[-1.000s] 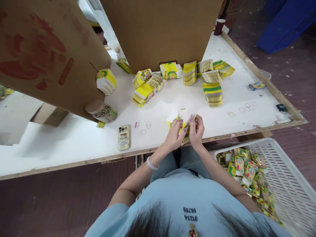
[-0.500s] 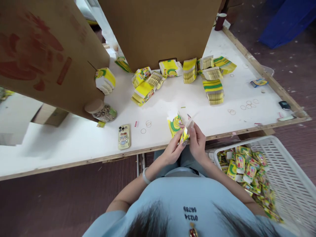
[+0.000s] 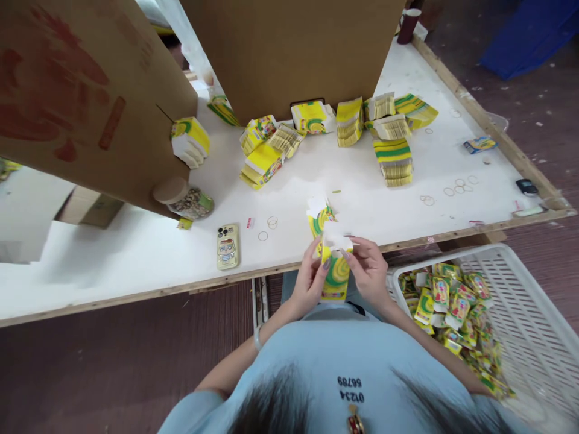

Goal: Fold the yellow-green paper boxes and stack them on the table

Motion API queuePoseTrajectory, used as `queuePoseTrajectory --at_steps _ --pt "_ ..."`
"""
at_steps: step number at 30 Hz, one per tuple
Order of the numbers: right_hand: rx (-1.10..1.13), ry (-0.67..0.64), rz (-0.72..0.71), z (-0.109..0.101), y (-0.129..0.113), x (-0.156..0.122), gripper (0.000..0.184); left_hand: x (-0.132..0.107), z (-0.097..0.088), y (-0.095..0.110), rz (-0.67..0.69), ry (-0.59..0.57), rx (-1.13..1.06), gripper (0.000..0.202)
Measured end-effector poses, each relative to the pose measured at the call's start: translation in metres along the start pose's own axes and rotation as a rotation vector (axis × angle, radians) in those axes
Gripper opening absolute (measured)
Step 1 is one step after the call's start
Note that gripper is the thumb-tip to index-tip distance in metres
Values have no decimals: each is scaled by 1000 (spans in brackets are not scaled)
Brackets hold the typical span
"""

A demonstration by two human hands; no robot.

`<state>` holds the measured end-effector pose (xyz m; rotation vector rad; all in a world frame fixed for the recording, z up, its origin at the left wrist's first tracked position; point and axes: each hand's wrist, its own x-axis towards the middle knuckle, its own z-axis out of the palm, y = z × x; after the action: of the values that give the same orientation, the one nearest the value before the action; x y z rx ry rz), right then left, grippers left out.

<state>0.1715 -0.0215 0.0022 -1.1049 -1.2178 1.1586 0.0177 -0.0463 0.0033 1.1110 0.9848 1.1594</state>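
Observation:
Between my two hands is a small yellow and green carton (image 3: 337, 274), its white end flaps spread at the top. My left hand (image 3: 310, 277) pinches the carton's left side near the flaps. On the other side, my right hand (image 3: 368, 270) grips its upper right edge, thumb on the front. Just beyond, a flat yellow-green carton (image 3: 319, 218) lies on the table, partly covered by the held one. Farther back lie bundles of flat cartons, among them a striped stack (image 3: 392, 161) and a yellow pair (image 3: 262, 163).
Right of my lap stands a white plastic basket (image 3: 520, 289) with many small cartons (image 3: 459, 310). A phone (image 3: 227, 247), a jar (image 3: 192, 202) and rubber bands (image 3: 460, 187) lie on the white table (image 3: 289, 208). Large cardboard boxes (image 3: 298, 54) stand behind; a mug (image 3: 409, 27) is at the far corner.
The carton in my hands has turned from edge-on to broad face toward me, hanging lower, with its flaps spread. My right hand has shifted slightly right.

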Motion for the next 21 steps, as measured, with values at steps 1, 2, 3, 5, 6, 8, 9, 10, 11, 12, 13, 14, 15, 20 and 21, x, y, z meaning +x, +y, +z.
queuePoseTrajectory --at_steps 1,2,3,5,6,8,9,10,11,12,13,14,15,20,21 --pt "9 -19 31 -5 0 -5 33 -6 -4 -1 -38 -44 7 65" --pt "27 -39 68 -9 0 -9 30 -13 -8 -2 -78 -87 8 62" --pt "43 -67 106 -12 -1 -14 28 -18 -11 -3 -115 -123 10 59" --pt "42 -152 165 -17 -2 -22 28 -24 -14 -2 -151 -151 35 47" --pt "35 -173 177 -17 -2 -25 30 -25 -14 -1 -150 -154 64 40" --pt "19 -157 168 -17 -2 -29 35 -23 -11 1 -111 -144 123 32" --pt "5 -121 151 -17 -1 -31 34 -22 -8 2 -80 -127 134 32" --pt "-15 -74 128 -18 0 -32 30 -20 -6 2 -54 -108 131 33" --pt "-46 -32 99 -19 1 -33 26 -18 -3 2 -38 -88 122 38" --pt "-86 -9 62 -22 2 -33 25 -18 -2 1 -34 -71 117 46" --pt "-128 -21 13 -25 2 -32 27 -18 -1 1 -39 -71 119 54" --pt "-166 -70 -47 -30 3 -31 30 -18 -2 0 -49 -91 128 58" --pt "-193 -145 -110 -36 3 -30 34 -19 -2 0 -56 -118 141 60" --pt "-148 -369 -78 -47 -4 -30 57 -21 -8 4 -43 -99 251 53" --pt "-109 -377 23 -45 -6 -31 56 -21 -8 5 -39 -90 279 49"
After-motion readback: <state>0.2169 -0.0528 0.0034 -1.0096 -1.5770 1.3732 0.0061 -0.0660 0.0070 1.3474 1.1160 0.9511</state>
